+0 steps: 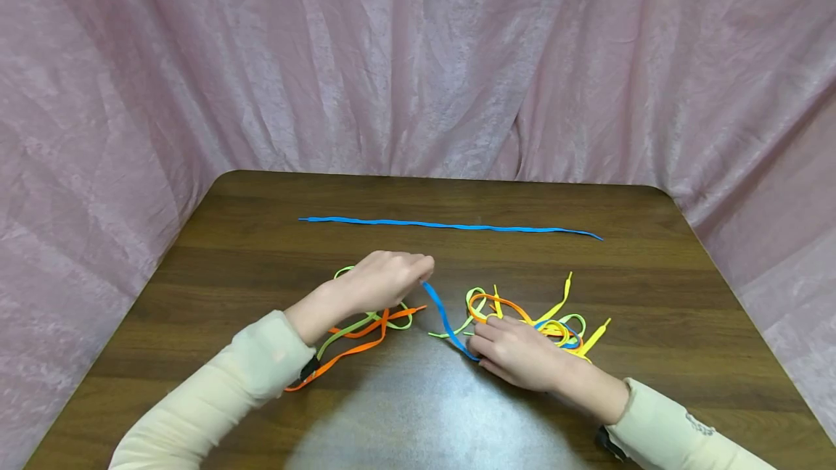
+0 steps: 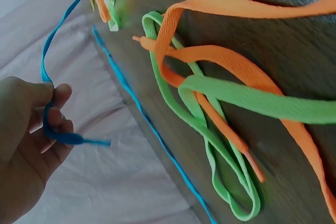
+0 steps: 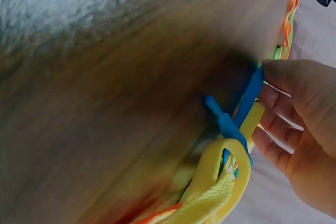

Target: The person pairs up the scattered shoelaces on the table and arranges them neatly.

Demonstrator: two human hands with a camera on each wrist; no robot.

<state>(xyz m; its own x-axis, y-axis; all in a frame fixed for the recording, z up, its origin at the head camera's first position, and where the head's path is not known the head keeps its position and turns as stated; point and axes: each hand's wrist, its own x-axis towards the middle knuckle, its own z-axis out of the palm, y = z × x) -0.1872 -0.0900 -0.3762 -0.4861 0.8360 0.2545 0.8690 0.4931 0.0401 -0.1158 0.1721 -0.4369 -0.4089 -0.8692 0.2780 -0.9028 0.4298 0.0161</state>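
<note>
A blue shoelace (image 1: 445, 312) runs between the two hands. My left hand (image 1: 388, 278) pinches it between thumb and fingers, raised above the table; in the left wrist view its tipped end (image 2: 94, 142) hangs past the fingers. My right hand (image 1: 519, 354) pinches the same lace lower down, beside a tangled pile of yellow laces (image 1: 555, 328) mixed with orange, green and blue. In the right wrist view a blue tip (image 3: 223, 121) lies by a yellow loop (image 3: 233, 166). Part of the pile is hidden behind the right hand.
Another blue shoelace (image 1: 451, 225) lies stretched out straight across the far part of the wooden table (image 1: 196, 310). Under the left forearm lie a loose orange lace (image 1: 353, 351) and a green lace (image 1: 336, 341). Pink curtains (image 1: 418, 56) hang around the table.
</note>
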